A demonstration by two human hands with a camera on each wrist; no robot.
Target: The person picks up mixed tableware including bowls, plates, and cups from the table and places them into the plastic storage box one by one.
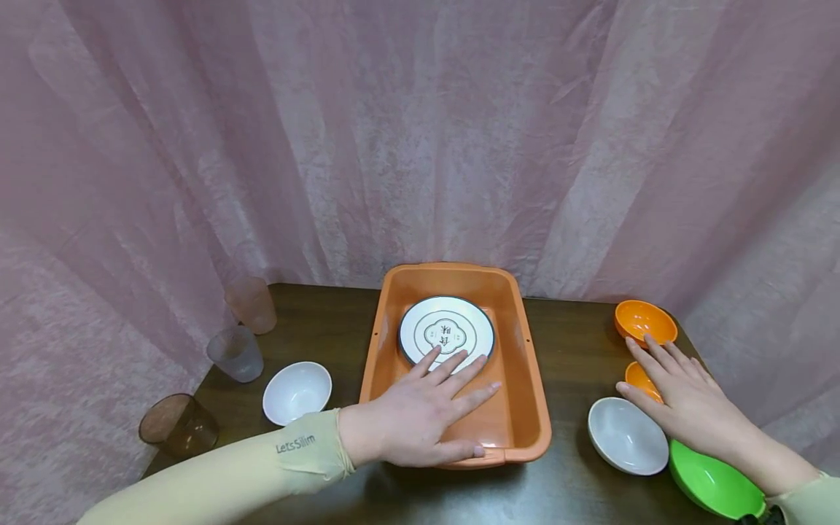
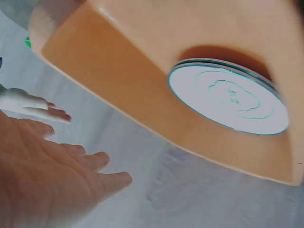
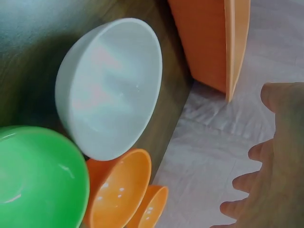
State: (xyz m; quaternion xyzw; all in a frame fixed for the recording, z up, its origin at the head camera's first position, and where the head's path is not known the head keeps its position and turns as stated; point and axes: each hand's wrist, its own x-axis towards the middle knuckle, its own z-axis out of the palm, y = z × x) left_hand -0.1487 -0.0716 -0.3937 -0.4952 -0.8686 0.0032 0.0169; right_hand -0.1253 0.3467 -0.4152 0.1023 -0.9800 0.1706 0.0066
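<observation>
White plates (image 1: 446,324) with a dark blue rim and printed characters lie in the far half of an orange plastic basin (image 1: 521,408); the left wrist view shows them stacked (image 2: 228,99). Over the basin, my left hand (image 1: 429,419) is spread palm down, its fingers straight and holding nothing. To the right, my right hand (image 1: 689,408) hovers with straight, spread fingers above the bowls. Beneath or beside it are a large orange bowl (image 1: 646,321), a smaller orange bowl (image 1: 636,378) partly hidden by the hand, a white bowl (image 3: 114,90) and a green bowl (image 3: 38,175).
Left of the basin stands another white bowl (image 1: 297,394). Beyond it are a brown cup (image 1: 179,426), a clear frosted cup (image 1: 236,354) and a pinkish cup (image 1: 252,305) along the left edge. A pink curtain (image 1: 433,146) hangs behind the dark wooden table (image 1: 321,317).
</observation>
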